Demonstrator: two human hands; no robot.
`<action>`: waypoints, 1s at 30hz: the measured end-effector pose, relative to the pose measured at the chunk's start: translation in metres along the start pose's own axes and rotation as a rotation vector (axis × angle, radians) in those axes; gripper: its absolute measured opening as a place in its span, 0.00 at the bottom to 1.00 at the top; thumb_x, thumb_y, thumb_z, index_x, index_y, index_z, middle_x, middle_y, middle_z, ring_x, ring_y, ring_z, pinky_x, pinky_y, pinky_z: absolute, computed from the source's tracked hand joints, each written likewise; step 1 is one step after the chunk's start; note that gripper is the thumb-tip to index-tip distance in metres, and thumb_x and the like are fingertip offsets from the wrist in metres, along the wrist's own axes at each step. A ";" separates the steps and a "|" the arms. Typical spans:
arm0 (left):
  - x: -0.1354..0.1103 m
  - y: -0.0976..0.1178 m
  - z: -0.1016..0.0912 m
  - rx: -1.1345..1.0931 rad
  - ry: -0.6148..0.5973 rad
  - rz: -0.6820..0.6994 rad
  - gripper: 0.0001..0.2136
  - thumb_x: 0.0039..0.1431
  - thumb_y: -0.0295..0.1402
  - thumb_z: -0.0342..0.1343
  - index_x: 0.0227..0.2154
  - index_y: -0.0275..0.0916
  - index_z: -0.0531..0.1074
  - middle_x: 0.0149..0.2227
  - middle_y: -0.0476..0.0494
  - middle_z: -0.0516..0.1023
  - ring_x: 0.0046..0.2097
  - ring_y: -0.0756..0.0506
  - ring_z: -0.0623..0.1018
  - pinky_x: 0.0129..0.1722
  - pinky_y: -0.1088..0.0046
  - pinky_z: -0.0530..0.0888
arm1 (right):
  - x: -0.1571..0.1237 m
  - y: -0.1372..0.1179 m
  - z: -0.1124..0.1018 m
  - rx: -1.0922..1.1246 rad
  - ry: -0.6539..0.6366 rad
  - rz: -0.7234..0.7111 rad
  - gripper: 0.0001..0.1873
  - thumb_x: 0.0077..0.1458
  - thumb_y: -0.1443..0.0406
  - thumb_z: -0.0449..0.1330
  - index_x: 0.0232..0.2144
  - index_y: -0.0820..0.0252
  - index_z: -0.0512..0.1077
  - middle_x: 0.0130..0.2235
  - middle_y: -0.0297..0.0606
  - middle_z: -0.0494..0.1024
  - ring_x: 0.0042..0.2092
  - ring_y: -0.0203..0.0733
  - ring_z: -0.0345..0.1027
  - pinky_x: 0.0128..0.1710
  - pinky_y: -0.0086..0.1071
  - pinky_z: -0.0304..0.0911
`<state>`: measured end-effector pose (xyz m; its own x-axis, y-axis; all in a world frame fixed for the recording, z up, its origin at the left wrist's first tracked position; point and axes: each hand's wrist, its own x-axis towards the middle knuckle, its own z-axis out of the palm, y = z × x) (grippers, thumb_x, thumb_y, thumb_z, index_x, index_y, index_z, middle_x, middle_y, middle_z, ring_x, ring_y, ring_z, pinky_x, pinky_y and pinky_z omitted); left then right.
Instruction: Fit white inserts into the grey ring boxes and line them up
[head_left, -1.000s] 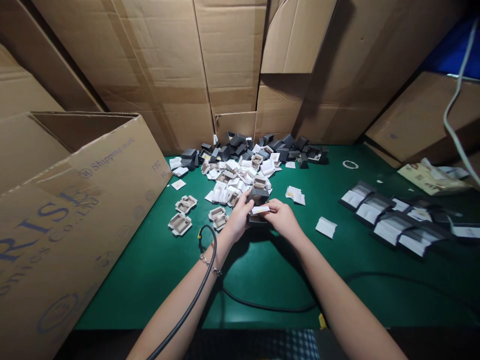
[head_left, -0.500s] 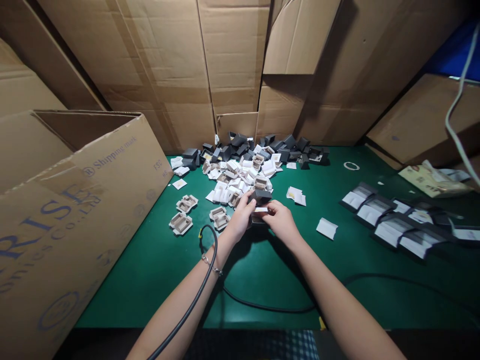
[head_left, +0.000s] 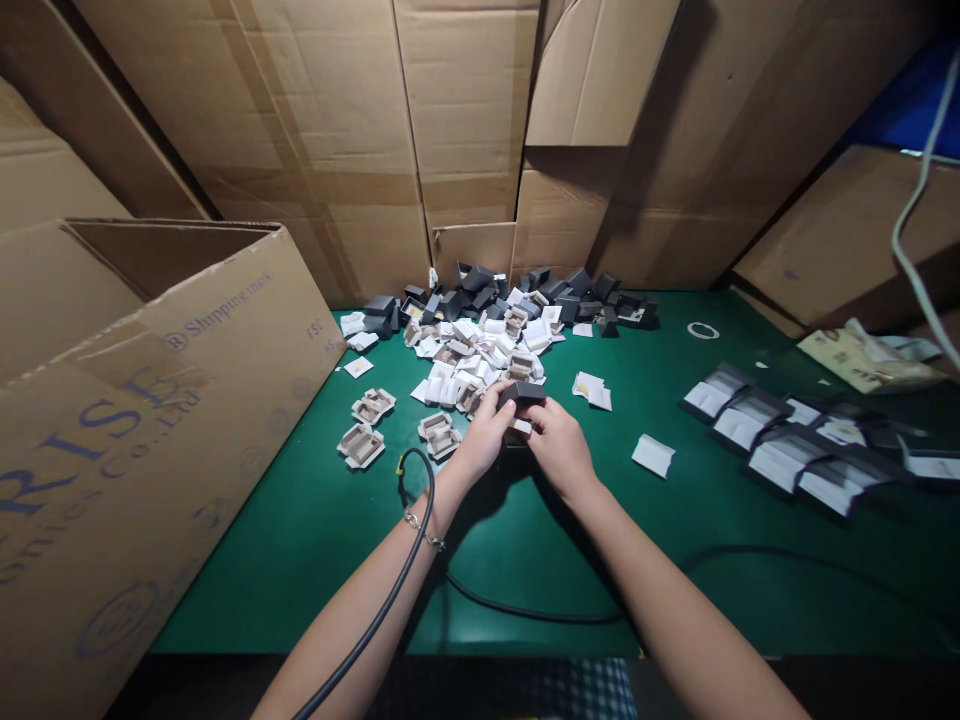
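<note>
Centre of frame, just above the green table [head_left: 315,540]: left hand [head_left: 486,437] and right hand [head_left: 561,447] side by side, both closed on one small dark box [head_left: 520,394]. Left thumb and fingers pinched on the box's left edge. Right fingers curled tight against its near side, with a sliver of white card [head_left: 523,427] showing between the two hands. Bracelet [head_left: 424,538] on the left wrist. Black cable [head_left: 411,565] draped over the left forearm and trailing across the table at lower centre.

Just behind the hands: heap of white inserts [head_left: 480,355]. Farther up, against the cardboard wall [head_left: 465,120]: pile of dark cases [head_left: 570,290]. Left third of the frame: big open carton [head_left: 150,420]. Right side: row of dark trays [head_left: 780,450] bearing white cards. Between hands and trays: one loose white slip [head_left: 653,455], flat on the table.
</note>
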<state>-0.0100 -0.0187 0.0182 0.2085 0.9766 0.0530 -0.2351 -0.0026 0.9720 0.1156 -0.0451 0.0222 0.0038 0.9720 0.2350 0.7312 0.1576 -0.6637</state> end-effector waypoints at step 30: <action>-0.012 0.003 0.009 0.091 -0.039 0.069 0.23 0.44 0.22 0.54 0.47 0.42 0.67 0.47 0.45 0.73 0.51 0.42 0.71 0.55 0.66 0.64 | 0.007 0.000 -0.021 -0.060 -0.114 0.232 0.07 0.48 0.60 0.60 0.26 0.54 0.77 0.27 0.41 0.79 0.29 0.43 0.70 0.27 0.31 0.56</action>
<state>-0.0046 -0.0325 0.0229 0.2321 0.9643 0.1273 -0.1637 -0.0903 0.9824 0.1301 -0.0421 0.0388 0.1013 0.9949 -0.0024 0.7588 -0.0788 -0.6466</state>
